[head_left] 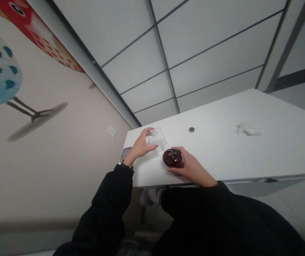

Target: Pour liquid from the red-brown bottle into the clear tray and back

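Note:
My right hand [192,167] is wrapped round a dark brown glass bottle [171,160] near the front of the white table. The bottle's mouth is uncovered and faces up toward me. Further left, my left hand [141,145] has its thumb and fingers curved round the near side of a clear plastic container [159,135]. The container's exact shape is hard to make out against the white top. Beyond the bottle lies a small dark round cap [191,129], apart from both hands.
A crumpled white tissue [247,128] lies on the right part of the table [213,149]. At the left edge, a phone [126,153] sits beside my left wrist. Behind the table stand white panels [139,76], and a wall with a socket [111,131] is on the left.

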